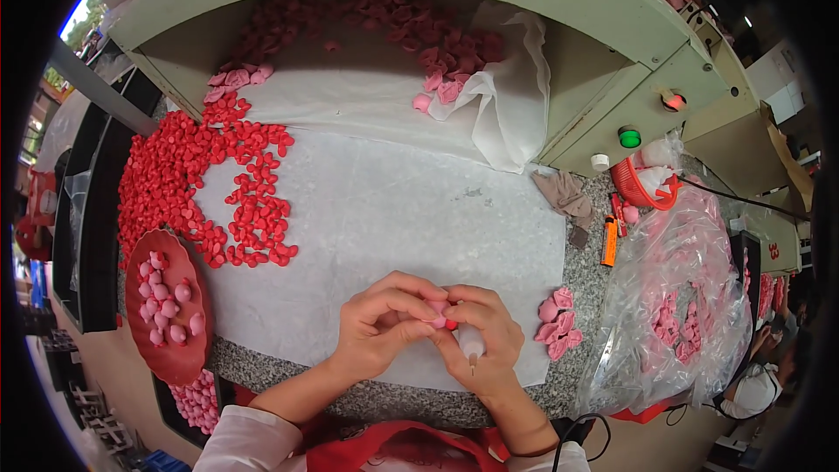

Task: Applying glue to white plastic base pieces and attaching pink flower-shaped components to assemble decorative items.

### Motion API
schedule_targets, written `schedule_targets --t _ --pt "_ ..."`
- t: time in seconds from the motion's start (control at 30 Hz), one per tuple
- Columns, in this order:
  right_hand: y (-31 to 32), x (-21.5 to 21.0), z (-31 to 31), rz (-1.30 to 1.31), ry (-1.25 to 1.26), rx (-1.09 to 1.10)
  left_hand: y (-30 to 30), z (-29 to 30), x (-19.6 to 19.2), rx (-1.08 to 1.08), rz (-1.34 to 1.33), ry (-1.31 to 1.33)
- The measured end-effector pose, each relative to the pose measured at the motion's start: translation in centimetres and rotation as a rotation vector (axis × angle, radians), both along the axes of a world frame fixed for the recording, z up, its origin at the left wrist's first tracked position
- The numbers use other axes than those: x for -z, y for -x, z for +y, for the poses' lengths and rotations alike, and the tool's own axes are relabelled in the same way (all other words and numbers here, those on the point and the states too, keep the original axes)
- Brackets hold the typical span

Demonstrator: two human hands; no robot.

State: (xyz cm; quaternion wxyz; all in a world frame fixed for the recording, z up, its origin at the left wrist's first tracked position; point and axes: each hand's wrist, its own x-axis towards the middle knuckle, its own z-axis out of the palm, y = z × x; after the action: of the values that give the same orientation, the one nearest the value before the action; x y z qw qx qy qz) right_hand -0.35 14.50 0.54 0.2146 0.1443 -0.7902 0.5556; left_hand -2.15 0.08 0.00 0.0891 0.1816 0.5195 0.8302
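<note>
Red apron (pixel 411 447) with white sleeves, at the lower edge. Left hand (pixel 380 323), one, fingertips pinching a small pink piece (pixel 439 312) above the white sheet (pixel 384 210) on the granite bench (pixel 332 392). Right hand (pixel 491 330), one, fingertips closed in at the same piece; a small red piece (pixel 451 324) shows between the hands, its exact hold partly hidden. White squeeze bottle (pixel 471 343), tucked in the right hand, nozzle toward the wearer. Handling note, by judgement: light, even fingertip pressure should suit so small a join, red and pink squared to each other, bottle held loosely so that nothing drips. Pink petal pieces (pixel 559 332), a cluster, right of the hands. Red scalloped dish (pixel 179 363) of pink balls, left; loose red pieces (pixel 175 179), a heap, behind it.
</note>
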Motion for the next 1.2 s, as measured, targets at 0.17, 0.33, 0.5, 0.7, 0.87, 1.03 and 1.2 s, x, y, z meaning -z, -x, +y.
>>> schedule_targets --t 0.17,0.33,0.5,0.7,0.87,1.03,1.2 --pt "-0.11 0.2 -0.11 0.004 -0.043 0.024 -0.25 0.37 0.16 -0.082 -0.009 0.038" --pt "0.0 0.44 -0.15 -0.004 -0.065 0.046 -0.34 0.45 0.46 -0.101 -0.04 0.047" --pt "-0.02 0.39 -0.04 -0.017 -0.063 0.037 -0.41 0.65 -0.15 -0.054 -0.094 0.006" --pt "-0.01 0.4 -0.01 -0.008 -0.061 0.026 -0.32 0.52 -0.17 -0.022 -0.116 -0.003" --pt "-0.04 0.42 -0.14 -0.003 -0.066 0.036 -0.25 0.42 -0.03 -0.031 -0.141 0.002" --pt "-0.03 0.64 -0.2 0.008 -0.065 0.03 -0.3 0.46 0.1 -0.053 -0.143 -0.008" --pt "0.03 0.51 -0.18 0.025 -0.075 0.034 -0.33 0.53 0.21 -0.057 -0.143 -0.015"
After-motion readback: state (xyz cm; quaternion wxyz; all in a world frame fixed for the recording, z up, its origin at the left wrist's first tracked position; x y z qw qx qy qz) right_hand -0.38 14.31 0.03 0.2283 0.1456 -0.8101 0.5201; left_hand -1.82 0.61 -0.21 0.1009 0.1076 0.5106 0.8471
